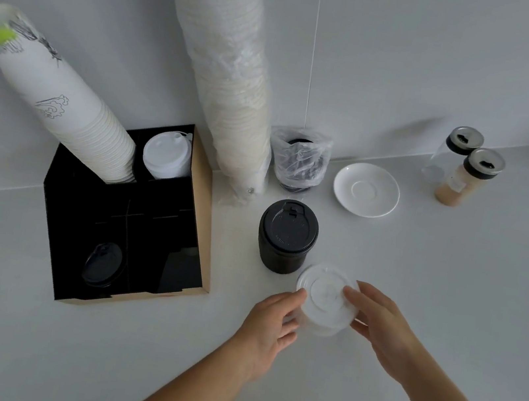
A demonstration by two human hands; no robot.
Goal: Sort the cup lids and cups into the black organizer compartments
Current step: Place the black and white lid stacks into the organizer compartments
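Observation:
A stack of clear plastic lids [324,296] stands on the white counter, held from both sides: my left hand [267,325] grips its left edge, my right hand [381,326] its right edge and top. Just behind it stands a stack of black lids [287,235]. The black organizer [53,236] sits at the left. Its back left compartment holds a tall leaning stack of white paper cups [73,107], its back right compartment white lids [166,155], its front left compartment a black lid [102,264]. The front right compartment looks dark; its contents are unclear.
A tall sleeve of cups in plastic wrap [231,73] leans on the wall beside the organizer. A bag of black lids [299,160], a white saucer [366,189] and two capped bottles [465,169] stand toward the back right.

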